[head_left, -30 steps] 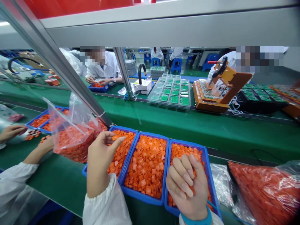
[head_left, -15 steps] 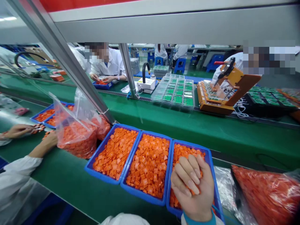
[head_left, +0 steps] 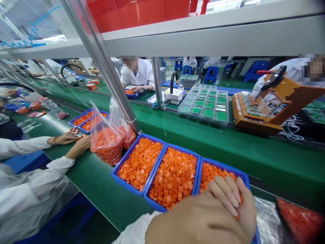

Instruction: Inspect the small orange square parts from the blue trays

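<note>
My right hand is palm up over the right-hand blue tray, its fingers curled in around small orange square plastic pieces, which show between fingers and thumb. Across its wrist side comes my left hand, back upward and smeared by motion; its fingers are hidden, so I cannot tell what they do. Beneath the right hand, the tray is filled with loose orange square pieces. Side by side to the left stand a middle blue tray and a left blue tray, both full of the same pieces.
Clear bags of orange pieces stand against the metal post. At left, a co-worker's hands work near small trays. A red bag lies right. Beyond the green divider are clear trays and an orange fixture.
My left hand has come in from the bottom, over to the right hand, covering part of it and the trays. The right hand stays curled. The view has swung left.
</note>
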`<state>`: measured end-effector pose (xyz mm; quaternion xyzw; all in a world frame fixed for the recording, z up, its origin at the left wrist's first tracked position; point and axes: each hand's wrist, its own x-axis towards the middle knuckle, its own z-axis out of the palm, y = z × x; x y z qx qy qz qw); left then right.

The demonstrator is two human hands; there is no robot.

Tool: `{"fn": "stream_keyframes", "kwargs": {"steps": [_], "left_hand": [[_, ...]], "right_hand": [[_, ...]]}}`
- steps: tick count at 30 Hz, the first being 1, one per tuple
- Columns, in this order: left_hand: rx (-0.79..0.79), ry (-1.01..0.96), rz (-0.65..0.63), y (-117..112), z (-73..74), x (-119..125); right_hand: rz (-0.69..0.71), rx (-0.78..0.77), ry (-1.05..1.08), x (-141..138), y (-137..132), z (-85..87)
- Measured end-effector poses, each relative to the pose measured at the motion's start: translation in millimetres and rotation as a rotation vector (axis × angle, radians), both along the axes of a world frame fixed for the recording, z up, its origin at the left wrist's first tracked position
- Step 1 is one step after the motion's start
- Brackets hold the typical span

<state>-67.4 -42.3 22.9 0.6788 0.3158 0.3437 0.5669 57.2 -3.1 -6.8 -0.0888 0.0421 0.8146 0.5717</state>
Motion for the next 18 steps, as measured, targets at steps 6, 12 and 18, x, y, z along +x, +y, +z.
{"fn": "stream_keyframes", "kwargs": {"steps": [6, 12, 18], "left_hand": [[0.630, 0.643, 0.359, 13.7, -3.4, -1.6], [0.732, 0.750, 0.390, 14.6, -10.2, -2.4], [0.698, 0.685, 0.372, 15.1, -11.2, -3.6]], "right_hand": [[-0.097, -0.247, -0.085, -10.9, 9.3, -1.0], [-0.077, -0.342, -0.099, -20.4, 9.5, 1.6], [-0.068, -0.335, -0.156, -21.3, 7.7, 0.7]]}}
